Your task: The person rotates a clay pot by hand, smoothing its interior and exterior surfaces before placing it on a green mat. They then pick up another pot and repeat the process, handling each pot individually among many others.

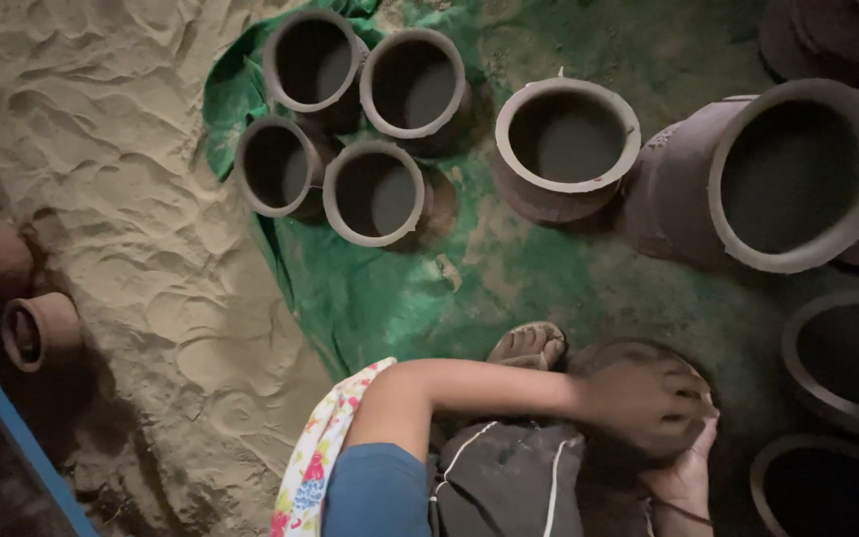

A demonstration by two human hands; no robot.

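Sandy floor (101, 149) lies left of the green cloth (400, 298); four small clay pots (375, 194) stand on its upper part. Lower right of the cloth, the left hand (643, 403) presses flat on a dark clay pot (628, 358), while the right hand (688, 467) cups its underside.

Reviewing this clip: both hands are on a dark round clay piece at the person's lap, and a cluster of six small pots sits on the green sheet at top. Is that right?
Not quite. The head view shows four small pots clustered on the green sheet, not six. The rest holds: the left hand and right hand are both on the dark round clay piece at the lap.
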